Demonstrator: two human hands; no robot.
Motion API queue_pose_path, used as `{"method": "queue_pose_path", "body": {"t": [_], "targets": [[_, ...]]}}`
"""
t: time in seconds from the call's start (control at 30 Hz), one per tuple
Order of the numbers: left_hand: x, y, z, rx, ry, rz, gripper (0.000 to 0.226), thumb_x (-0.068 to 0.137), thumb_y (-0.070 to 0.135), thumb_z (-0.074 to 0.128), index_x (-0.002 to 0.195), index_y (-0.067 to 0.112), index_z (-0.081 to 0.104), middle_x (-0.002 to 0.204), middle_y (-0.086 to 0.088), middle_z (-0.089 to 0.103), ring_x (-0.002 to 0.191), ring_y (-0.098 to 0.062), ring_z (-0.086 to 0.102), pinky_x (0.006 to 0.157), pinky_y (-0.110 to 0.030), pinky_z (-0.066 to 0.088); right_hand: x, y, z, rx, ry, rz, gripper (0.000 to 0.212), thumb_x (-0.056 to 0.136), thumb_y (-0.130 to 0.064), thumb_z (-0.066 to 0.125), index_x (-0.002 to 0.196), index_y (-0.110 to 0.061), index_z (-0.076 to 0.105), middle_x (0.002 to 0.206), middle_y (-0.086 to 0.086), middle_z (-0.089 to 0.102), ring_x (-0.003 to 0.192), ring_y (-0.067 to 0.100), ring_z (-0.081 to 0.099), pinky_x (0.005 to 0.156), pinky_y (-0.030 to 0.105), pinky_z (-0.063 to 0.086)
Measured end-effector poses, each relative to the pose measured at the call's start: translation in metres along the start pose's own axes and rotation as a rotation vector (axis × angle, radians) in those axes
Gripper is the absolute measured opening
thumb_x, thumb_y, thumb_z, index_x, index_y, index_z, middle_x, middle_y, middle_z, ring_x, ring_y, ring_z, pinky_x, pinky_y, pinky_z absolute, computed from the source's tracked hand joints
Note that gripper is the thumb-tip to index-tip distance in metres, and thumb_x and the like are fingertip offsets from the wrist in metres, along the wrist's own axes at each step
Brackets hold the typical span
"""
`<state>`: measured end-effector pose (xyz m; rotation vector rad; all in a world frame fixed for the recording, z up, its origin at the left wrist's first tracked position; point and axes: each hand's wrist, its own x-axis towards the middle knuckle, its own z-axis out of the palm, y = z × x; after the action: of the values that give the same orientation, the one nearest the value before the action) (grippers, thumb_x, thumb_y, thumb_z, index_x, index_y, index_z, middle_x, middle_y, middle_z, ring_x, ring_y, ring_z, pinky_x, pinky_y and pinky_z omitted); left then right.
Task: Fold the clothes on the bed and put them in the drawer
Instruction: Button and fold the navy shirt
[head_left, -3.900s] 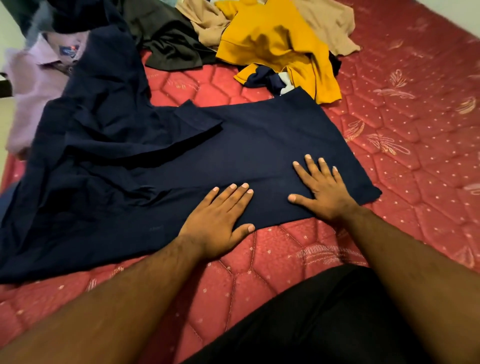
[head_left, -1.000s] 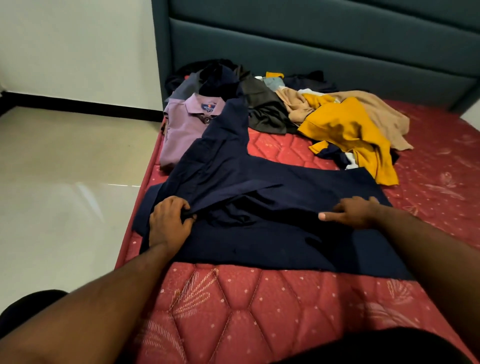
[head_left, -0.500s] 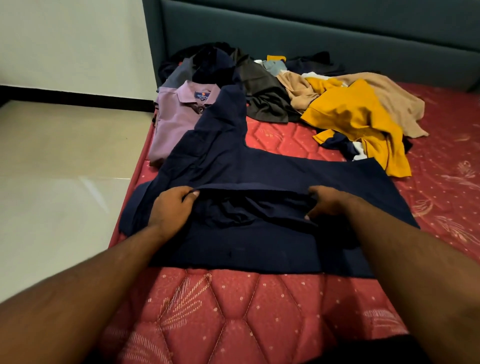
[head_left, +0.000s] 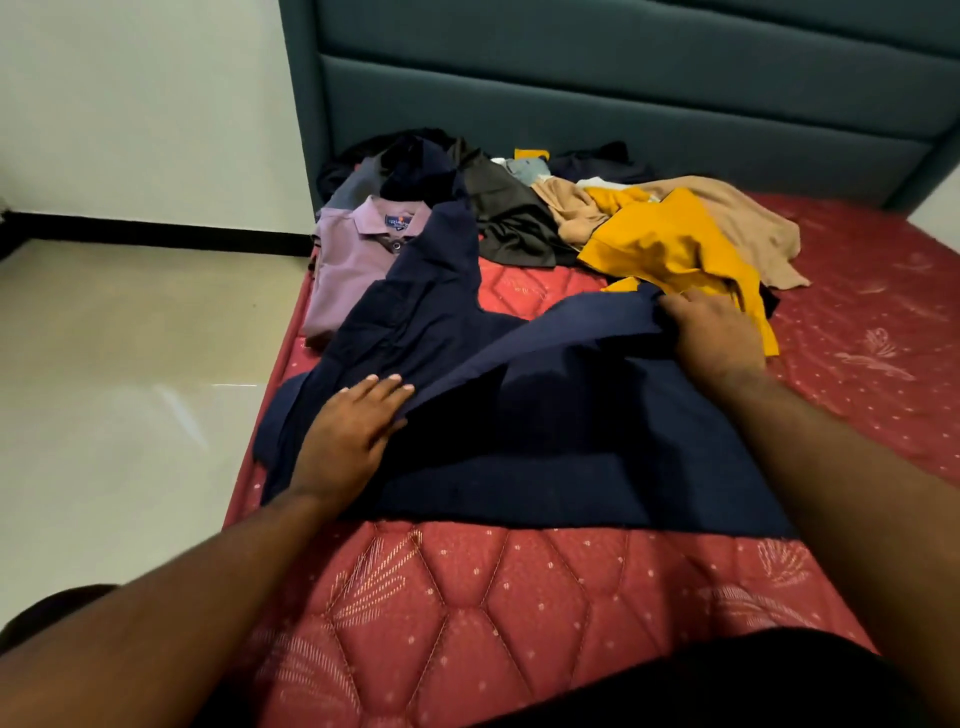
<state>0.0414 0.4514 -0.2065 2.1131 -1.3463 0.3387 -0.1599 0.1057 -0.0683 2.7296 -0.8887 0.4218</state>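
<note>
Garment: the dark navy cloth garment (head_left: 545, 415) lies across the left part of the red quilted mattress (head_left: 467, 597), its upper flap now swung farther toward the headboard than half a second ago.
Left hand (head_left: 348, 431): now flat, fingers extended, pressing the fold's left end.
Right hand (head_left: 717, 332): moved up, clenched on the flap's corner beside the mustard-yellow shirt (head_left: 670, 244).

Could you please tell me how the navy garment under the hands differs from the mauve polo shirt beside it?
The navy garment lies spread out near the person, while the mauve polo shirt sits farther back by the mattress edge. Both hands, left hand and right hand, are on the navy garment; neither touches the polo. The navy garment partly covers the polo's right side. The polo shows a collar, a label and buttons; the navy one shows none. Both rest on the mattress.
</note>
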Motion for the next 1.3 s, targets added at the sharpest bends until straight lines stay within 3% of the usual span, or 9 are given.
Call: {"method": "queue_pose_path", "body": {"t": [0.13,0.2,0.27,0.43,0.63,0.9,1.03,1.2,1.3], "targets": [[-0.037,0.001,0.016,0.190,-0.221,0.100,0.046,0.090,0.033,0.042,0.135,0.027,0.050,0.140,-0.005,0.056,0.127,-0.033,0.051,0.097,-0.059,0.042,-0.053,-0.007,0.044,0.682,-0.210,0.598,0.053,0.086,0.003,0.043,0.131,-0.020,0.058,0.119,0.017,0.063,0.090,0.038,0.066,0.077,0.044,0.054],[-0.044,0.000,0.020,0.246,-0.305,0.092,0.047,0.091,0.036,0.039,0.137,0.032,0.046,0.142,-0.004,0.054,0.130,-0.032,0.049,0.097,-0.066,0.039,-0.061,-0.021,0.058,1.279,-0.188,0.867,0.043,0.092,0.005,0.039,0.124,-0.015,0.061,0.105,0.016,0.066,0.067,0.031,0.065,0.056,0.038,0.058],[-0.044,-0.003,0.020,0.286,-0.363,0.059,0.047,0.092,0.038,0.036,0.138,0.033,0.046,0.145,-0.003,0.050,0.134,-0.032,0.044,0.098,-0.070,0.034,-0.053,-0.032,0.061,1.510,-0.044,0.916,0.031,0.094,-0.001,0.048,0.116,-0.012,0.067,0.102,0.010,0.069,0.082,0.030,0.068,0.062,0.034,0.057],[-0.044,0.007,0.017,0.349,-0.362,0.004,0.049,0.091,0.039,0.037,0.140,0.036,0.044,0.150,0.002,0.044,0.139,-0.030,0.037,0.103,-0.075,0.012,-0.011,-0.019,0.025,0.960,0.185,0.592,0.042,0.082,0.003,0.049,0.119,-0.007,0.068,0.117,0.010,0.067,0.111,0.025,0.060,0.091,0.025,0.044],[-0.044,0.022,0.012,0.402,-0.291,-0.020,0.065,0.080,0.028,0.076,0.139,0.033,0.049,0.149,0.006,0.045,0.139,-0.029,0.040,0.107,-0.063,-0.017,-0.047,0.032,0.001,0.650,0.331,0.302,0.047,0.073,0.008,0.052,0.119,0.002,0.062,0.137,0.026,0.040,0.131,0.033,0.038,0.112,0.025,0.025],[-0.035,0.036,0.012,0.532,-0.267,0.171,0.057,0.074,0.013,0.071,0.129,0.022,0.062,0.143,-0.003,0.053,0.140,-0.027,0.037,0.109,-0.063,-0.013,-0.163,0.080,0.102,0.393,-0.575,0.689,0.066,0.085,0.004,0.050,0.147,-0.010,0.036,0.147,0.031,0.032,0.132,0.046,0.038,0.113,0.042,0.030],[-0.022,0.047,0.014,0.561,-0.267,0.349,0.057,0.079,0.023,0.038,0.131,0.019,0.060,0.143,-0.006,0.053,0.148,-0.022,0.023,0.107,-0.070,0.012,-0.152,0.075,0.095,0.582,-0.351,0.844,0.057,0.088,0.006,0.046,0.143,-0.006,0.043,0.145,0.022,0.043,0.132,0.039,0.042,0.111,0.035,0.031],[-0.003,0.072,0.049,0.389,-0.370,0.529,0.061,0.079,0.022,0.035,0.136,0.013,0.054,0.144,-0.010,0.051,0.150,-0.014,-0.002,0.114,-0.044,0.018,-0.147,0.081,0.097,0.813,0.049,1.188,0.048,0.085,0.002,0.052,0.132,-0.006,0.055,0.135,0.020,0.053,0.121,0.036,0.051,0.107,0.032,0.036],[0.008,0.095,0.064,0.313,-0.442,0.551,0.055,0.081,0.022,0.036,0.129,0.011,0.061,0.136,-0.010,0.058,0.137,-0.025,0.043,0.111,-0.042,0.032,-0.148,0.090,0.100,1.192,0.240,1.513,0.054,0.083,0.003,0.051,0.134,-0.014,0.045,0.122,0.015,0.059,0.091,0.026,0.059,0.078,0.033,0.051]]}}
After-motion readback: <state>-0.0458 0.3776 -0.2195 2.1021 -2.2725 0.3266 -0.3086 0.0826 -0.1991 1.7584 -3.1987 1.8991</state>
